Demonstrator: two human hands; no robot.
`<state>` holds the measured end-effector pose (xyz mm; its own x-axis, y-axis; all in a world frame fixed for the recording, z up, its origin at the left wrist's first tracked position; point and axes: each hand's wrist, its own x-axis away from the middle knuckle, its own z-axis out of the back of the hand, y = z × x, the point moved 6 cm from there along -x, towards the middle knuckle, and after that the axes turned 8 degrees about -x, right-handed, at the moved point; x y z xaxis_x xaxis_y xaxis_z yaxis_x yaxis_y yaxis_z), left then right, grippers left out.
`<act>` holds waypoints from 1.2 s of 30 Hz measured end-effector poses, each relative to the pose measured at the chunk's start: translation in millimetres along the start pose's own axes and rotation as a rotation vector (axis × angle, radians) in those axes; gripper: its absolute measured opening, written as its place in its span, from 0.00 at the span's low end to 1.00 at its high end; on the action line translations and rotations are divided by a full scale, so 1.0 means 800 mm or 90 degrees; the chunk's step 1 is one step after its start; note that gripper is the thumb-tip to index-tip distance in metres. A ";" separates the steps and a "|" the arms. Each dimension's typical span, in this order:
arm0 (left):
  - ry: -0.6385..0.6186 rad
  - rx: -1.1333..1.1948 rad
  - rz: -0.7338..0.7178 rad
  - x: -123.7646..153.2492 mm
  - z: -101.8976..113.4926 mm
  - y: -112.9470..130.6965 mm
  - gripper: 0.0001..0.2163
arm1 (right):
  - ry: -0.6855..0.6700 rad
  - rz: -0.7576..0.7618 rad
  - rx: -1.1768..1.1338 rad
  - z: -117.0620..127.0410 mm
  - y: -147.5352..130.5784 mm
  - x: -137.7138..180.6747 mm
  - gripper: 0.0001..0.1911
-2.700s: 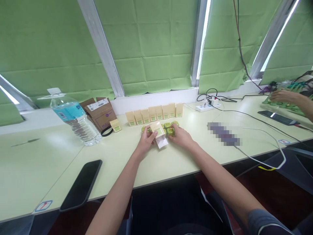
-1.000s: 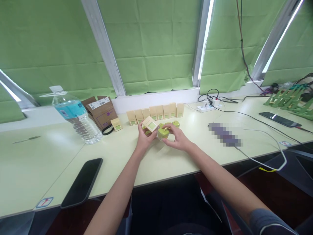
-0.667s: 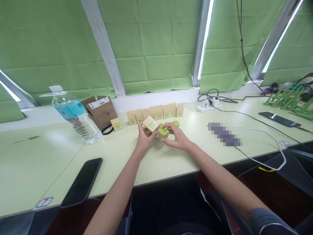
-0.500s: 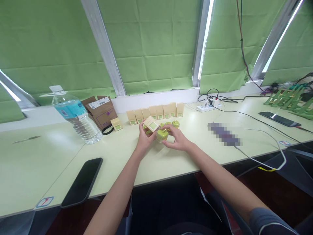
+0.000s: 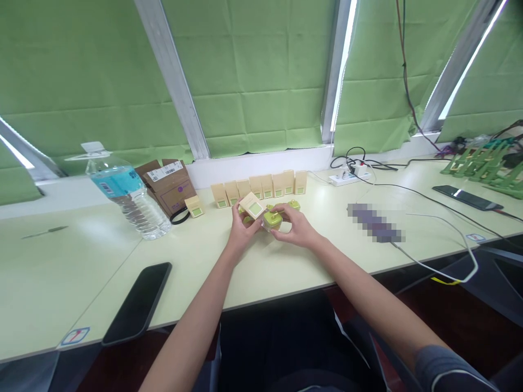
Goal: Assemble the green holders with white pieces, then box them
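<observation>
My left hand (image 5: 240,233) is closed around a small tan cardboard box (image 5: 250,204) with a light green square on its face, held tilted. Right beside it, my right hand (image 5: 299,230) grips a small clear container with a green lid (image 5: 272,220) between thumb and fingers. The container sits close against the left fingertips; whether they touch it I cannot tell. Behind my hands more green-lidded containers (image 5: 293,204) rest on the table, partly hidden. Several matching tan boxes (image 5: 267,187) stand upright in a row farther back.
To the left are a large water bottle (image 5: 133,193), an opened brown carton (image 5: 174,190), one tan box (image 5: 194,207) and a black phone (image 5: 138,302). On the right lie a blurred-out dark object (image 5: 373,222) with a white cable, a power strip (image 5: 349,178) and another phone (image 5: 467,198).
The green-lidded container has risen slightly and turned in my right hand, so its lid faces me more. The tan box in my left hand has barely moved.
</observation>
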<state>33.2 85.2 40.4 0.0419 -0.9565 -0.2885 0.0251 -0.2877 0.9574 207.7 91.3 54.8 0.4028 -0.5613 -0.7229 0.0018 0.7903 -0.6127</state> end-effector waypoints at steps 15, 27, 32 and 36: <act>-0.026 0.016 -0.034 0.003 -0.003 0.004 0.43 | 0.003 -0.001 0.087 0.001 0.007 0.000 0.27; 0.005 0.039 -0.027 0.000 -0.002 -0.004 0.43 | 0.041 0.046 0.130 0.004 -0.008 -0.004 0.20; 0.012 0.053 -0.020 0.002 -0.002 -0.002 0.41 | 0.040 0.065 0.146 0.006 -0.011 -0.004 0.20; 0.013 0.062 -0.023 0.002 -0.002 -0.001 0.41 | 0.041 0.061 0.136 0.005 -0.010 -0.004 0.19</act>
<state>34.5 84.0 38.9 0.0633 -0.9448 -0.3215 -0.0696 -0.3255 0.9430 209.9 87.7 62.8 0.3505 -0.4906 -0.7978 0.1623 0.8708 -0.4641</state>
